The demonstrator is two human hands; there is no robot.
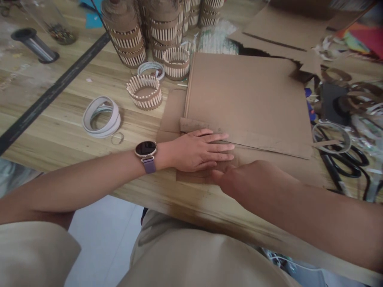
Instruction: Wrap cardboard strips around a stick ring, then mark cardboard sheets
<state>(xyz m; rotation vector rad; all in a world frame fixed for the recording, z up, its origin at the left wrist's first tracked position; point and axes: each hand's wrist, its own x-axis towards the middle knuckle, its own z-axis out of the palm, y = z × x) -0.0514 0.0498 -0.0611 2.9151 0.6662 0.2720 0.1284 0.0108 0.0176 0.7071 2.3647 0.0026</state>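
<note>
My left hand (197,151) lies flat with fingers spread, pressing on a brown cardboard sheet (278,161) near the table's front edge. Close beside its fingertips is my right hand (245,177), closed and low over the same sheet. Its fingers are mostly hidden under it, so what it grips cannot be made out. A larger flat cardboard piece (248,95) rests just beyond both hands. Between that piece and my left hand, a narrow cardboard strip (194,125) shows, partly covered by the fingers.
At left sit rolls of white tape (115,123), a ring of matchstick-like sticks (149,101) and a dark spool (36,46). Stick-banded bottles (128,40) stand behind. Black-handled scissors (347,163), a clear tape roll (344,137) and scraps clutter the right.
</note>
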